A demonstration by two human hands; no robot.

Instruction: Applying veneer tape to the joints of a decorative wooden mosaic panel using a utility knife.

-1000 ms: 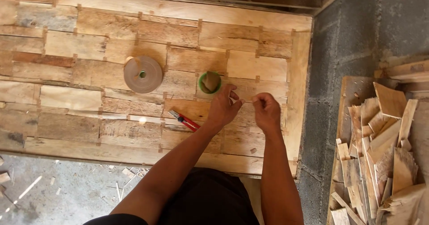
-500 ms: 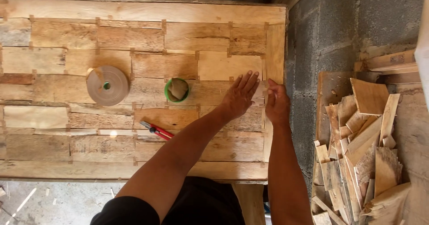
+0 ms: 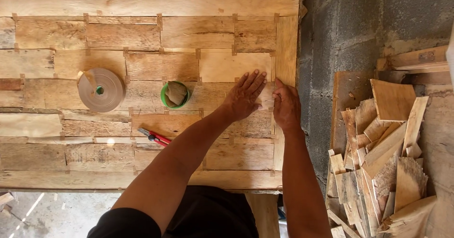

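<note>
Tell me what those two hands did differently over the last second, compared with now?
A second ago both hands pinched a small strip between their fingertips above the veneer sheet. Since then they have moved toward its right edge and come down: the left hand now lies flat, fingers spread, and the right hand presses beside it. The tape roll, green bowl and red cutter lie as before.

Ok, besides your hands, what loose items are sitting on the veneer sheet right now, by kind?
Tape roll, brown: 1
Bowl, green, with a wad inside: 1
Cutter, red-handled: 1
Total: 3
The left hand lies flat on the sheet; the right hand presses beside it near the right edge.
</note>
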